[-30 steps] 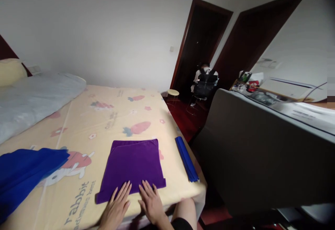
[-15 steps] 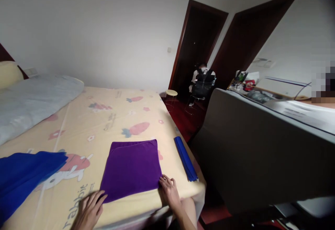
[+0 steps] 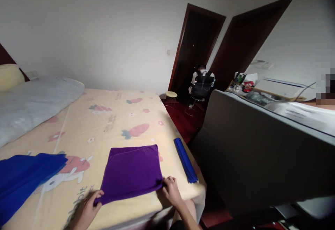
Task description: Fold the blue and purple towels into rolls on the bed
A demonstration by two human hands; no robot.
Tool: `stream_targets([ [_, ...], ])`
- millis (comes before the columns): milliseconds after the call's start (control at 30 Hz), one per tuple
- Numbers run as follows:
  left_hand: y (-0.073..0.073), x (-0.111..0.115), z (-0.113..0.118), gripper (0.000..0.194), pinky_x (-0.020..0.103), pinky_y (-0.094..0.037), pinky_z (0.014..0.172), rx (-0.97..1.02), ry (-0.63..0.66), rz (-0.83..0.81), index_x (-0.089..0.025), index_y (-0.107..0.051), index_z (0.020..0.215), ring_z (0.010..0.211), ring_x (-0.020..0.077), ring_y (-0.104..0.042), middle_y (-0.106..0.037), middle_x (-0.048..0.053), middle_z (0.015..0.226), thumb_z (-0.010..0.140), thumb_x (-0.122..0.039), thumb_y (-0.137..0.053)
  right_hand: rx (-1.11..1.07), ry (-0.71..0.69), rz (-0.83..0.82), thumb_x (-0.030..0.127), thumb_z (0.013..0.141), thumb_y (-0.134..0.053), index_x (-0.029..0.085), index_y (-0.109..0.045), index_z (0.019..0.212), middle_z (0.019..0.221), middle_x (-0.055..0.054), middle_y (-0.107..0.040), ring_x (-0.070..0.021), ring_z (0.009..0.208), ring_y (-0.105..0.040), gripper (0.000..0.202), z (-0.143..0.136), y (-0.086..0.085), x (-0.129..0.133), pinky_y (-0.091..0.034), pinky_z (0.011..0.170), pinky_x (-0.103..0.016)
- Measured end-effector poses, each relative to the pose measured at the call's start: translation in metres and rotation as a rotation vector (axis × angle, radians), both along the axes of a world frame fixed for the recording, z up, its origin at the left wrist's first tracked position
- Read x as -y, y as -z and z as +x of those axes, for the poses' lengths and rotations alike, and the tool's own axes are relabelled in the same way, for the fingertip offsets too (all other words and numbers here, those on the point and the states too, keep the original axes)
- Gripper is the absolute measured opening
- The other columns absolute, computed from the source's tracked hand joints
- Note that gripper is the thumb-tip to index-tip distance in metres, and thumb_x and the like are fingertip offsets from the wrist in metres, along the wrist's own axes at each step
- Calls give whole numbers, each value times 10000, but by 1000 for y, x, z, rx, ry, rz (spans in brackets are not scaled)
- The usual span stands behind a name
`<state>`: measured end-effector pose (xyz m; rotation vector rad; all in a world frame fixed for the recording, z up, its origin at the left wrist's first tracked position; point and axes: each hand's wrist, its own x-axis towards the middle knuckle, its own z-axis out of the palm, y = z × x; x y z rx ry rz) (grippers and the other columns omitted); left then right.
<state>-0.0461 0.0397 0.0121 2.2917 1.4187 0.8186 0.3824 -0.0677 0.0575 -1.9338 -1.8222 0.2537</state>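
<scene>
A folded purple cloth [image 3: 132,174] lies flat on the bed near its front edge. My left hand [image 3: 91,207] pinches the cloth's near left corner, fingers closed on it. At the near right corner my right hand [image 3: 171,191] grips the cloth, its fingers curled. To the right, a long, narrow folded blue cloth [image 3: 185,160] rests along the bed's right edge. A loose blue cloth [image 3: 26,177] is spread at the far left, away from my left hand.
The patterned bed sheet [image 3: 104,118] stretches ahead, with a grey quilt [image 3: 39,101] at the back left. Beyond the bed are a round stool [image 3: 171,94] and a seated person [image 3: 202,83]. A dark desk panel [image 3: 256,153] stands to the right.
Both hands have closed on the near corners of the purple cloth. Its near edge has bunched slightly, and its far edge has shifted a little toward me.
</scene>
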Motion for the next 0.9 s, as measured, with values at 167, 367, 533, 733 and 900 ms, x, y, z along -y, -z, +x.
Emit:
stream_targets([
  [167, -5, -8, 16, 336, 355, -533, 816, -146, -193, -7, -258, -666, 1026, 946, 209, -697, -758, 35, 1011, 773, -195, -454, 52, 159, 31, 89, 774, -461, 238, -652, 927, 904, -47, -666, -240, 918, -566, 287, -3, 11, -21, -391, 855, -386],
  [367, 10, 30, 83, 457, 387, -444, 932, -392, -235, 361, -216, -635, 1238, 1124, 232, -617, -706, 81, 1198, 866, -147, -379, 89, 148, 141, 74, 832, -410, 244, -587, 1254, 1245, -85, -629, -239, 1143, -564, 488, -58, 36, -24, -389, 992, -416],
  [533, 21, 53, 138, 590, 324, -348, 1074, -417, 108, 539, -252, -335, 1497, 1319, 162, -488, -557, 15, 1443, 911, -222, -394, 102, -263, 174, 317, 940, -458, 286, -279, 1512, 1500, -45, -458, -226, 1368, -428, 600, -109, 46, -15, -363, 1109, -420],
  [733, 24, 41, 51, 602, 438, -309, 1110, -521, 17, 317, -341, -155, 1522, 1366, 206, -451, -449, -3, 1517, 958, -423, -346, 161, -66, 28, 369, 995, -372, 316, -262, 1511, 1534, -30, -379, -248, 1410, -371, 531, -24, 46, 10, -363, 1124, -484],
  [900, 15, 40, 54, 611, 494, -259, 1143, -501, -2, 297, -324, -104, 1526, 1377, 228, -439, -450, 14, 1514, 963, -411, -325, 158, -63, 6, 287, 986, -345, 283, -196, 1529, 1565, -47, -298, -262, 1445, -291, 563, -26, 40, 6, -316, 1149, -531],
])
